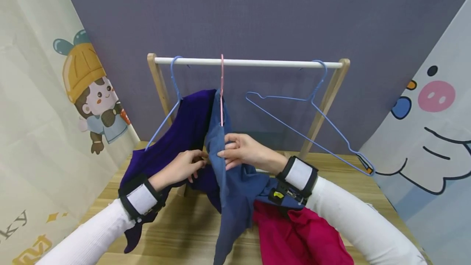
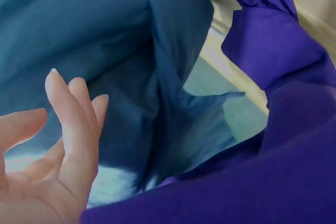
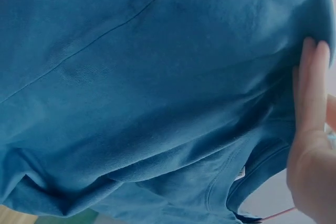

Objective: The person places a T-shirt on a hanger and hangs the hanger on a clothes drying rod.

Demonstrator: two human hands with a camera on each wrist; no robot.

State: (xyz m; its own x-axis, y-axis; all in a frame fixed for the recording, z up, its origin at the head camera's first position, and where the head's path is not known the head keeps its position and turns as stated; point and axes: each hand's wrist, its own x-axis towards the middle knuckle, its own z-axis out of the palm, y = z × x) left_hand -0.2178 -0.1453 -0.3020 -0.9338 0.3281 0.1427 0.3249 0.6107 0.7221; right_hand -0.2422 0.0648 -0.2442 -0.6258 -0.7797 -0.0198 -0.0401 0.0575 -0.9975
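Left hand (image 1: 181,167): fingers loosely parted, beside blue garment (image 1: 237,205). Right hand (image 1: 247,151): straight fingers touch blue garment. Left curtain (image 1: 34,105) shows "ky"; collar tag (image 3: 240,173) illegible.

Your right hand (image 3: 312,140) sits at the right edge, its fingers straight and resting against the blue garment (image 3: 131,66), your thumb cut off by the frame. The garment spreads before you across most of the view, a seam (image 3: 94,41) slanting over its upper left. Below your fingertips you see folds fanning leftward. Near your palm a neckline (image 3: 215,182) curves, a small white label (image 3: 241,173) inside; a thin pink rod (image 3: 278,214) shows at its lower end.
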